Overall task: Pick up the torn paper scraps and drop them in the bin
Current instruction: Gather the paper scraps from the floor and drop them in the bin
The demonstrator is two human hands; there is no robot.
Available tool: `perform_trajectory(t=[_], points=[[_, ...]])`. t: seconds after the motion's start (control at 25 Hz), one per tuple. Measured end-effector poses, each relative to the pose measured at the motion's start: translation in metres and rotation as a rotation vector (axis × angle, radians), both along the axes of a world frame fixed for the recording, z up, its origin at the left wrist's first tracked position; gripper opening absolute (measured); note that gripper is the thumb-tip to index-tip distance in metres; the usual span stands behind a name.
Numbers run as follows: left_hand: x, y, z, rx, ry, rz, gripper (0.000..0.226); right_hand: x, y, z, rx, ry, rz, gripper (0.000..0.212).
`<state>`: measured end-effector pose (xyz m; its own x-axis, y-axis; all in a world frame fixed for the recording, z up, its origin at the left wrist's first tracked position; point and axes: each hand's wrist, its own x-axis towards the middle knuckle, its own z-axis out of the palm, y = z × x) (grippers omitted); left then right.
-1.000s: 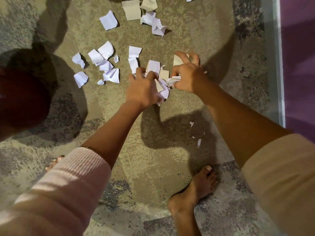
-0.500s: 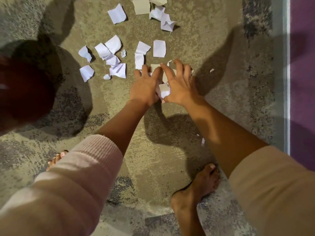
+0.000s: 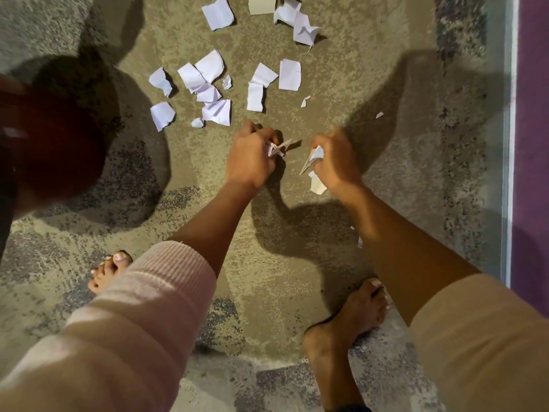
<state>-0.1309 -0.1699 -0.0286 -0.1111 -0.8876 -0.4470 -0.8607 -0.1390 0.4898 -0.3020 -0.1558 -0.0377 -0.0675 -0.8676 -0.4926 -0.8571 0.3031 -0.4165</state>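
Carpet [image 3: 341, 69] holds loose scraps [image 3: 208, 84]; left hand [image 3: 251, 157] and right hand [image 3: 337, 162] each fist gathered paper for binning.

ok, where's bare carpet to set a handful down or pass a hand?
Free: the carpet right of the right hand out to the pale border strip, bar one fleck; also between the forearms, down to the feet. Crowded: the scrap cluster above the left hand and the top-edge scraps.

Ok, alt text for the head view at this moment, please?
Both hands, left hand and right hand, each clutch torn paper scraps above a mottled carpet. More loose scraps lie scattered beyond them; a dark red bin sits at left.
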Motion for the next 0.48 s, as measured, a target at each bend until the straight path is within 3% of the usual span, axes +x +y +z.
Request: perform_trajectory(t=[0.16,0.48], points=[[0.014,0.006,0.014,-0.038,0.033,0.100,0.021,-0.006,0.001,0.017,-0.017,-0.006,-0.205,0.023],[0.044,0.005,0.090,-0.053,0.052,0.159,0.025,0.028,-0.011,0.098,-0.046,-0.070,-0.312,0.024]])
